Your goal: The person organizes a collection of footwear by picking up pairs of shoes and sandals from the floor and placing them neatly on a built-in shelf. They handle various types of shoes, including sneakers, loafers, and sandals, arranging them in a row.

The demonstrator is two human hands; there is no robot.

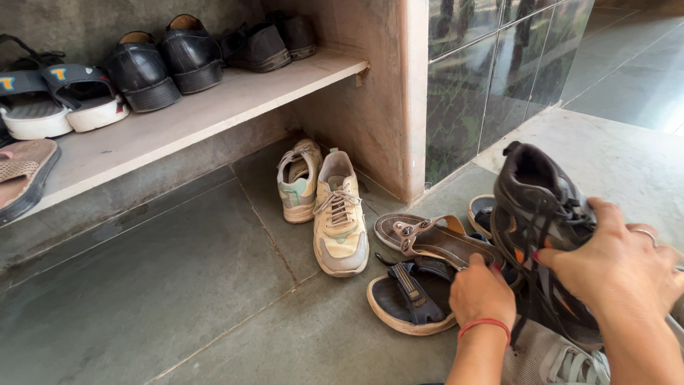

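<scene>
My right hand [620, 267] grips a dark grey sneaker [538, 196] with orange accents by its laces and tongue, lifted off the floor at the right. My left hand [481, 291], with a red thread at the wrist, rests by the heel of a brown sandal [431, 239] and the sneaker's sole; whether it grips either I cannot tell. Under that sandal lies a dark blue strapped sandal [410, 296]. A pair of cream sneakers [340, 214] stands on the grey floor under the shelf end.
A stone shelf [214, 107] at the upper left carries black leather shoes [164, 60], white-soled sandals [57, 100] and a brown sandal [21, 175]. A stone pillar [388, 93] and glossy tiled wall [484, 78] stand behind. A grey shoe [563, 360] lies at the bottom right.
</scene>
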